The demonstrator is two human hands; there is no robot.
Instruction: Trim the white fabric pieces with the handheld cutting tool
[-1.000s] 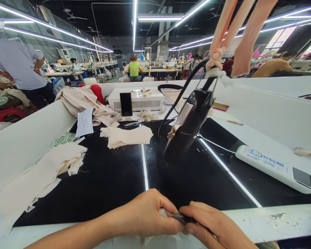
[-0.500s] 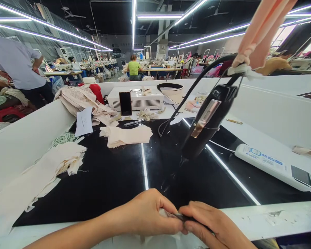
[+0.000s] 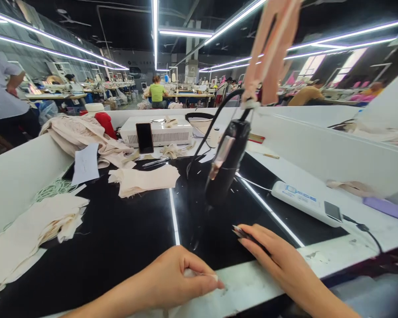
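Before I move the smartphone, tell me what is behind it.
Behind the smartphone, the white vented box shows on both sides; whatever the smartphone covers cannot be seen.

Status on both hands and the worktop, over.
Left hand: pinching small whitish piece, mostly hidden.
Right hand: holding slim dark pointed tool.
Ahead: black elongated corded device hanging over glossy black worktop.

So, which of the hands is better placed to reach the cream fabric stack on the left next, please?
Probably the left hand: it is nearer the cream fabric stack, although it pinches something pale. The right hand is farther across and holds a dark pointed tool.
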